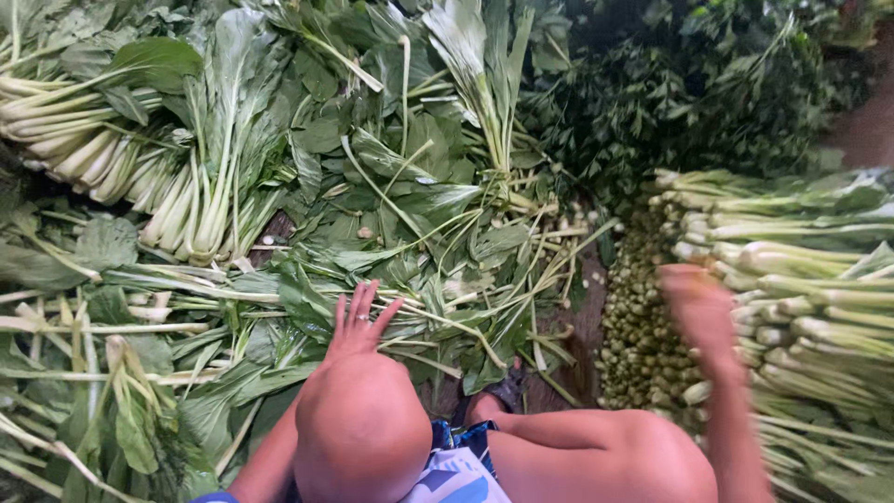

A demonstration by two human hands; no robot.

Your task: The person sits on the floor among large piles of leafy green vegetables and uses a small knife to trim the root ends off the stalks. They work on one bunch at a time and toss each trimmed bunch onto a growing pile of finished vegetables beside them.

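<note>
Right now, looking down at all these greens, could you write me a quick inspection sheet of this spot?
Surface: dark ground, bare only in a narrow strip between the piles.
Job's things: loose leafy greens under the left hand; pale-stalked bundles beside the right hand.
Clutter: white-stemmed greens stacked at left; small green pods heaped in the middle; dark herb bunches behind.
Grippers: left hand open, fingers spread on the leaves; right hand blurred, grip unclear.
Cables: nothing seen.
Surroundings: the person's knees and a foot in a sandal at the bottom edge.
</note>
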